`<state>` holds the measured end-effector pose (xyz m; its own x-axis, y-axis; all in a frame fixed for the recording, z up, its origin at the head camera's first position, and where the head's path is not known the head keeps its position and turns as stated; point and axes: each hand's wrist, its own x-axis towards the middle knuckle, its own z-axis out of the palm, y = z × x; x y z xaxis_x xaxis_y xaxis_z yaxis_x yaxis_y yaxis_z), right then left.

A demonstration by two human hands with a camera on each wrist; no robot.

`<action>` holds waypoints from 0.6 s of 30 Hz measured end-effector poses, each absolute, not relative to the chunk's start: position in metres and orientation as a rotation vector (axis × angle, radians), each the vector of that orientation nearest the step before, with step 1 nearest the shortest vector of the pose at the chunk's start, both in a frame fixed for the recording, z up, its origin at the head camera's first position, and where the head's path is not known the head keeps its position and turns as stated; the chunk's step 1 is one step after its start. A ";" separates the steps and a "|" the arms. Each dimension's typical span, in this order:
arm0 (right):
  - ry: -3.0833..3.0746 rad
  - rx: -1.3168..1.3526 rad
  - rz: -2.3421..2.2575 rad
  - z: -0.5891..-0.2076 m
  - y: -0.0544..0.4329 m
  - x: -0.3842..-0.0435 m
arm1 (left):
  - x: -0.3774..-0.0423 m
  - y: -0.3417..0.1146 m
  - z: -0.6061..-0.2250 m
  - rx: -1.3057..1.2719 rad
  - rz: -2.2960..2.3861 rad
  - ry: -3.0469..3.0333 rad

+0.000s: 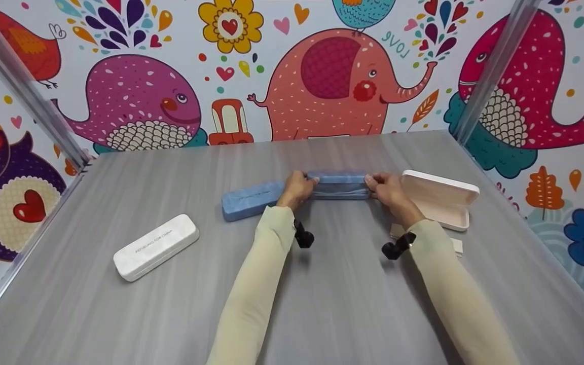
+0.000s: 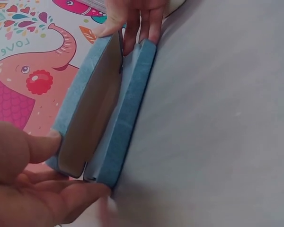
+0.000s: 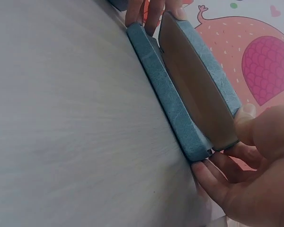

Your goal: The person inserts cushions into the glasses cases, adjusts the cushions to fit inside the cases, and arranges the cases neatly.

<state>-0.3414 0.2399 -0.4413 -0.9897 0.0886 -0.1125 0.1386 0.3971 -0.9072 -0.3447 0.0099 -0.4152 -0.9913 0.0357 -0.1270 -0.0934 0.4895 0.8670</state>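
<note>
A blue glasses case (image 1: 340,178) rests on the table with its lid partly raised, its opening toward me. My left hand (image 1: 297,188) holds the left end, thumb on the lid and fingers by the base. The opposite end is in my right hand (image 1: 391,195), which grips it in a similar way. In the left wrist view, the lid's brown inner side (image 2: 97,106) shows. Something pale lies along the base; whether it is lining or cloth I cannot tell. The right wrist view shows the case's blue base (image 3: 165,94) against the tabletop.
A second blue case (image 1: 251,200), closed, lies beside my left hand. A closed white case (image 1: 156,248) is farther left. Right of my right hand stands an opened white case (image 1: 439,197). Small beige pieces (image 1: 457,247) lie near my right wrist, partly hidden. A patterned wall backs the table.
</note>
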 end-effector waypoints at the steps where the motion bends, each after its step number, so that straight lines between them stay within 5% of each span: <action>1: 2.581 0.208 -1.704 -0.442 0.240 -0.341 | -0.345 0.010 -0.415 -0.048 1.527 2.599; 18: 2.743 0.166 -1.596 -0.447 0.241 -0.338 | -0.345 0.008 -0.421 0.008 1.487 2.690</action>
<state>-0.3384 0.2409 -0.4473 -0.9939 0.1086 -0.0212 0.0722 0.4905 -0.8685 -0.3447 0.0077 -0.4214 -0.9976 0.0377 -0.0573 -0.0284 0.5325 0.8460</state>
